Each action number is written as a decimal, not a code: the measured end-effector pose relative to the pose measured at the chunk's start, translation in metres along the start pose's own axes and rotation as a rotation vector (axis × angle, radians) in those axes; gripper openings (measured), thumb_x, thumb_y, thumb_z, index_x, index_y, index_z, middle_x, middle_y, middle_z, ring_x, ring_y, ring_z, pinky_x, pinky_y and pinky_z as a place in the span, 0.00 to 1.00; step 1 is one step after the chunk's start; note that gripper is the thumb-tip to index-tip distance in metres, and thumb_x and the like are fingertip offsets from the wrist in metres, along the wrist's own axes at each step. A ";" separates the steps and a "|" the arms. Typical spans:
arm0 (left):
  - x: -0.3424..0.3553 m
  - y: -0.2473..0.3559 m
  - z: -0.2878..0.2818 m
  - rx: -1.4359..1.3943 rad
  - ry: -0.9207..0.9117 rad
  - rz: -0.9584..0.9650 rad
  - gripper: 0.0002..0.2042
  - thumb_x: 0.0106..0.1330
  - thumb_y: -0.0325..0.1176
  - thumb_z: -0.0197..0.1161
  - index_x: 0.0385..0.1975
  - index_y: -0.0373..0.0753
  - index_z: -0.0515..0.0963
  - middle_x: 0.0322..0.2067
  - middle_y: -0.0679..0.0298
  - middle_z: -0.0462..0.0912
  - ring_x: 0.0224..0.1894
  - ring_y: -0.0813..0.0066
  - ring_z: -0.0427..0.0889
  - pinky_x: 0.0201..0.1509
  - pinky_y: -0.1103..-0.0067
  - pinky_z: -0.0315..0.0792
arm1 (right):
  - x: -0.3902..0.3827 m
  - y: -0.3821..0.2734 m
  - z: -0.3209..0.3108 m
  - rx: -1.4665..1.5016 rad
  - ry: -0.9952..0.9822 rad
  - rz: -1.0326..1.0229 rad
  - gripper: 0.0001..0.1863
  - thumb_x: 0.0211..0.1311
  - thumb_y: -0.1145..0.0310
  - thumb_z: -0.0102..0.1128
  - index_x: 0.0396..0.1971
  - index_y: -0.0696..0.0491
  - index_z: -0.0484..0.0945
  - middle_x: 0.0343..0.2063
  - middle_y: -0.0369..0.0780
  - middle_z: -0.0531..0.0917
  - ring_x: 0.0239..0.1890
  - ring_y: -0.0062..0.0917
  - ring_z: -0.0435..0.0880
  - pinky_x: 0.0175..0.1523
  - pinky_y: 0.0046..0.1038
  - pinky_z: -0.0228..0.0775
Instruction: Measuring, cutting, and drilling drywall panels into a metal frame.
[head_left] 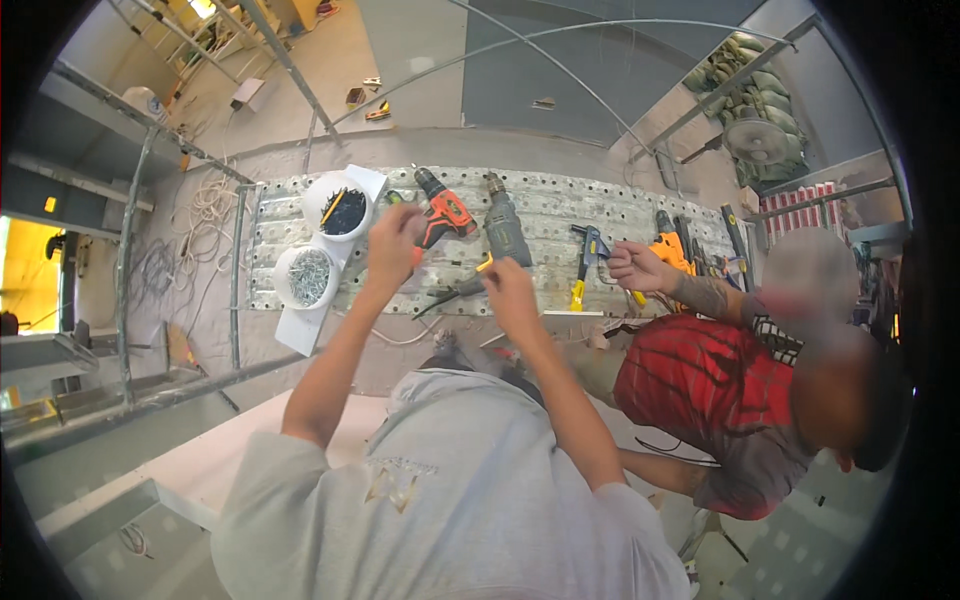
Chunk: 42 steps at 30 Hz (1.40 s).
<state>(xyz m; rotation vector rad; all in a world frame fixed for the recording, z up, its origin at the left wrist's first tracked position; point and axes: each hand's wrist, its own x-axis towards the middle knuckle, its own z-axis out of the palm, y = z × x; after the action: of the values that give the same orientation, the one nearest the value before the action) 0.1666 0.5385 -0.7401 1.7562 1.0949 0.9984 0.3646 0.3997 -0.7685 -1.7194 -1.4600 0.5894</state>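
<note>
My left hand (pixel 395 245) hovers over the perforated metal platform (pixel 400 185), fingers curled. It overlaps the lower end of an orange and black cordless drill (pixel 447 208); whether it touches the drill is unclear. My right hand (pixel 511 290), its fingers bent in, is at the near end of a grey drill (pixel 505 225), beside a small yellow part. What either hand holds, if anything, is hidden. Left of my left hand stand two white tubs, one with black screws (pixel 345 212), the other with silver-coloured fasteners (pixel 308 277). Both tubs are on a white strip (pixel 300 332).
At right, a person in a red garment (pixel 695 370) reaches a hand (pixel 638 268) beside a blue and yellow hand tool (pixel 590 250). A yellow power tool (pixel 670 242) lies beyond. Scaffold tubes (pixel 135 250) frame the platform; cables (pixel 205 225) lie to the left.
</note>
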 end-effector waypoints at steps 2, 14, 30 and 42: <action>-0.045 -0.021 -0.039 0.171 -0.027 -0.056 0.05 0.70 0.24 0.57 0.41 0.31 0.78 0.34 0.51 0.84 0.38 0.62 0.85 0.42 0.69 0.76 | 0.028 0.039 0.058 -0.177 -0.051 -0.080 0.04 0.54 0.79 0.62 0.31 0.59 0.79 0.34 0.48 0.81 0.40 0.45 0.82 0.45 0.44 0.75; -0.374 -0.272 -0.061 0.252 -0.095 -0.521 0.07 0.61 0.18 0.55 0.33 0.32 0.80 0.30 0.51 0.86 0.33 0.59 0.87 0.40 0.70 0.80 | 0.060 0.104 0.125 -0.386 -0.265 -0.090 0.03 0.55 0.74 0.63 0.30 0.57 0.81 0.35 0.48 0.82 0.42 0.46 0.83 0.49 0.45 0.74; -0.399 -0.323 -0.066 0.285 0.158 -0.977 0.06 0.62 0.30 0.65 0.35 0.38 0.86 0.35 0.55 0.88 0.39 0.61 0.88 0.44 0.70 0.80 | 0.081 0.100 0.124 -0.495 -0.529 0.073 0.10 0.52 0.68 0.69 0.29 0.59 0.83 0.33 0.53 0.86 0.40 0.49 0.85 0.48 0.46 0.76; -0.408 -0.312 -0.063 0.398 -0.106 -1.105 0.25 0.68 0.45 0.63 0.58 0.33 0.77 0.56 0.46 0.81 0.62 0.51 0.78 0.65 0.65 0.71 | 0.052 0.029 0.060 -0.269 -0.284 -0.089 0.10 0.55 0.73 0.67 0.35 0.59 0.79 0.34 0.50 0.81 0.37 0.46 0.82 0.48 0.41 0.75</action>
<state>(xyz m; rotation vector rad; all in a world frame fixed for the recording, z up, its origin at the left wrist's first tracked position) -0.1044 0.2626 -1.0840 1.1183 1.9362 -0.0006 0.3474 0.4646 -0.8192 -1.8165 -1.8775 0.6315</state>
